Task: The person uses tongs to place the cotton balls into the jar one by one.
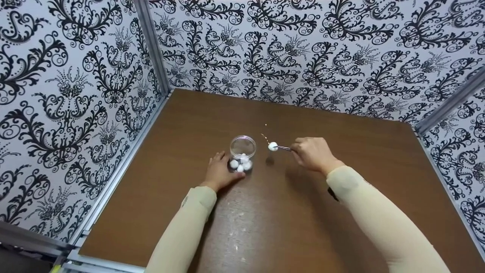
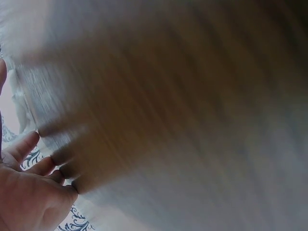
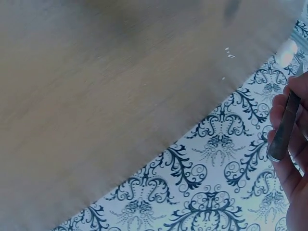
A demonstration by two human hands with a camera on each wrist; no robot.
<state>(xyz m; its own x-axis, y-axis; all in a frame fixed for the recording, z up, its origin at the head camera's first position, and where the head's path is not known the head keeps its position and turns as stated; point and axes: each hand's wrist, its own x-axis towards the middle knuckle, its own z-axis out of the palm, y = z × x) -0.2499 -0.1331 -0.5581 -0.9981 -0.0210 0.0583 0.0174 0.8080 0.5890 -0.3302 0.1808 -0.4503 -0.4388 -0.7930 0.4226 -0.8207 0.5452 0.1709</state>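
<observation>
A clear jar (image 1: 243, 148) with several white cotton balls (image 1: 241, 163) in its lower part stands on the brown table. My left hand (image 1: 221, 172) holds the jar from its left side, thumb in front and fingers behind. The left wrist view catches those fingers (image 2: 43, 166) near the tabletop, with only a sliver of the jar beside them. To the jar's right, my right hand (image 1: 312, 153) grips metal tweezers (image 3: 286, 127). A single cotton ball (image 1: 273, 146) sits at their tips, held above the table and apart from the jar.
The brown table (image 1: 212, 113) is bounded by patterned panels (image 1: 284, 49) at the back and sides, with metal frame posts (image 1: 151, 45) at the corners. Small bright flecks (image 1: 265, 137) show on the tabletop behind the tweezers' tips.
</observation>
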